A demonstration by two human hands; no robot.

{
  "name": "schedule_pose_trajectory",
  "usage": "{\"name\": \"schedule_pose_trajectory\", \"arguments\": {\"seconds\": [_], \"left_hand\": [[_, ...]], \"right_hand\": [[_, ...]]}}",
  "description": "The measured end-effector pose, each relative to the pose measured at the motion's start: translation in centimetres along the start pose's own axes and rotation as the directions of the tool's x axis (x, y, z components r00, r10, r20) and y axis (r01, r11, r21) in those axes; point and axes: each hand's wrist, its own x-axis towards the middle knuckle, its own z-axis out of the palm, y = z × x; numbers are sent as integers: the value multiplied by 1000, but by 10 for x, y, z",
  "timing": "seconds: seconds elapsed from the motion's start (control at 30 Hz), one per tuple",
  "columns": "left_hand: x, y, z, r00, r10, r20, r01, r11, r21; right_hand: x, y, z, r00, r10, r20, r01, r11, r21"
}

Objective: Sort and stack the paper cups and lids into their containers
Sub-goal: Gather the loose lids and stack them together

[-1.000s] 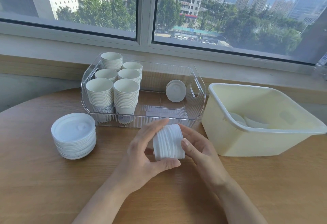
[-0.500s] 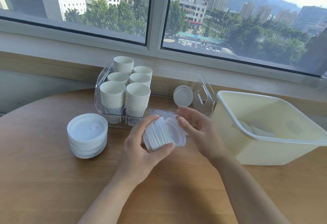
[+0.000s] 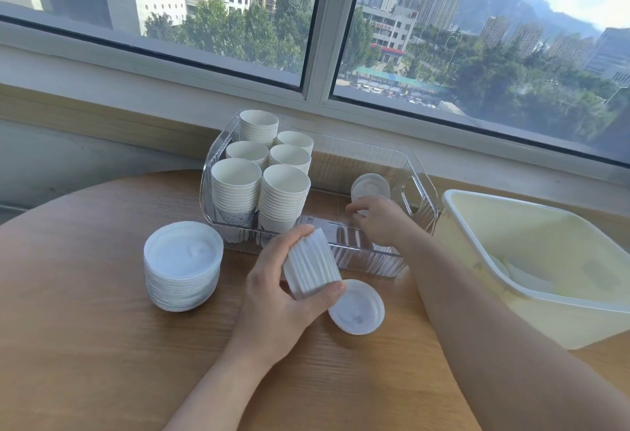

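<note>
Left hand (image 3: 283, 297) clamps a lid stack (image 3: 312, 262) beside the tray (image 3: 421, 192); right hand (image 3: 378, 217) reaches inside to seat lids, grip unclear.

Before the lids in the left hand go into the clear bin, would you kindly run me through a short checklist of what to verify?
1. Left hand grips the sideways stack of small white plastic lids: ok.
2. Stack held together: not ok, one loose white lid lies on the round wooden table beside it.
3. Free floor in the clear ribbed plastic bin right of the stacked white paper cups: ok.
4. Right hand out of the way: not ok, it is inside the bin at the upright lids.
5. Right hand's hold on those lids: cannot tell.
</note>
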Motion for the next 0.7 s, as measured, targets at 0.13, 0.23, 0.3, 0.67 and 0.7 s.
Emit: {"name": "schedule_pose_trajectory", "arguments": {"seconds": [0.13,0.23,0.3,0.67,0.7], "left_hand": [[0,-1,0,1000,3,2,-3,1000,4],[-1,-1,0,1000,0,1,0,1000,7],[-1,-1,0,1000,4,1,-4,1000,15],[-3,4,-2,1000,-1,23,1,1000,3],[-2,4,-2,1000,-1,20,1,1000,2]], "right_hand": [[9,1,9,994,70,80,-62,993,-97],[8,2,9,995,76,71,-67,991,-116],[5,3,7,996,73,55,-69,994,-82],[4,4,7,997,-5,75,5,1000,-2],[5,4,9,996,-9,87,10,1000,-9]]}}
